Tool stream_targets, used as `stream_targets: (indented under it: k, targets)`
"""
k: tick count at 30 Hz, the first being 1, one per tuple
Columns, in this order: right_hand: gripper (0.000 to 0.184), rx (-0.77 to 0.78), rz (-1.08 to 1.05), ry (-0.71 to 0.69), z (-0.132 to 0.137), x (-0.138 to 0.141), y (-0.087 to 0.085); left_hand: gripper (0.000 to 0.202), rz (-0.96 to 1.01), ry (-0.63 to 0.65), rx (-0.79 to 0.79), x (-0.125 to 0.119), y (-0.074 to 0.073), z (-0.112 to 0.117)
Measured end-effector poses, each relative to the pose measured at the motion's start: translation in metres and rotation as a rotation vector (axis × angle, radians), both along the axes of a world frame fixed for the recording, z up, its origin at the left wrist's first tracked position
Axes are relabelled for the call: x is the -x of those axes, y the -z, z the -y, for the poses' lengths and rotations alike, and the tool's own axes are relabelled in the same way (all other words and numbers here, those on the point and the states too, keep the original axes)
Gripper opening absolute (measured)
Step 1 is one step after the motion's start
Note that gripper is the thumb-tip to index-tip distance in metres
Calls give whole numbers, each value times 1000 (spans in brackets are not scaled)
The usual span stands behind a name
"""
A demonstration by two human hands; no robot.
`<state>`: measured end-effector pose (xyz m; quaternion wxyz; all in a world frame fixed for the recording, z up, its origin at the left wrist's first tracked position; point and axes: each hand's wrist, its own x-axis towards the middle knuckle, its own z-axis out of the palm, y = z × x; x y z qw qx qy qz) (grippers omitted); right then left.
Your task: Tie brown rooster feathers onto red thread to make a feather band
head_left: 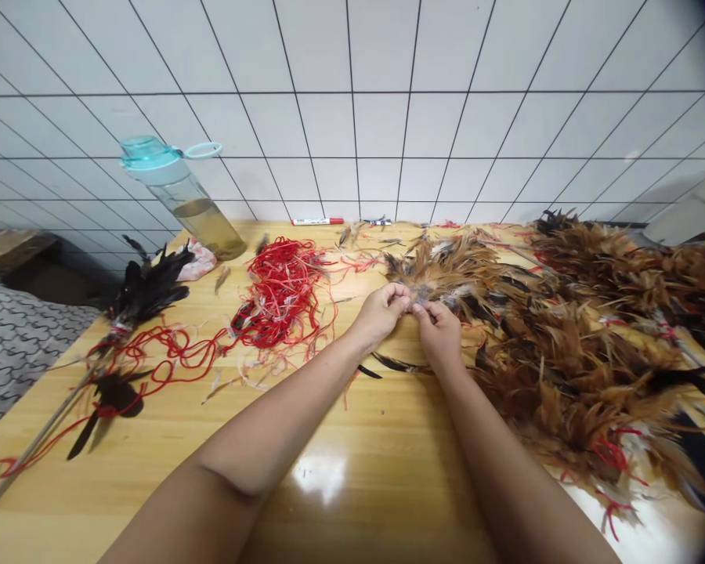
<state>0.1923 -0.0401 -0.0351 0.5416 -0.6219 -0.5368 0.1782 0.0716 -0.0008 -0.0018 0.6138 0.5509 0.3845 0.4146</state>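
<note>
Both my hands meet over the middle of the wooden table [388, 439], close to a bundle of brown feathers [446, 262]. My left hand [385, 312] is pinched, its fingertips nearly touching those of the other hand. The thumb and fingers of my right hand [440, 327] are also pressed together, at the grey, fluffy near end of the bundle. Whatever lies between the fingertips is too small to make out. Below the hands, a long black feather [396, 363] lies on the table. Larger heaps of brown feathers [581, 352] spread beside my right arm.
A tangle of red string [285, 290] lies left of my hands. Farther left are a stick [41, 431] with black feathers [150, 286] and a blue-lidded bottle [191, 204]. A red marker [317, 222] lies along the tiled wall [381, 125].
</note>
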Motion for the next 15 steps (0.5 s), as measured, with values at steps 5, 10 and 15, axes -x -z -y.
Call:
stream_targets:
  k: [5,10,15]
  targets:
    - [25,2,31,-3,0,0,0,6,78,-11,12,-3,4,3]
    - [25,-6,50,-17,1,0,-2,5,96,-41,5,-5,9,4]
    - [26,-1,98,-26,1,-1,-3,10,119,-22,37,-4,6,6]
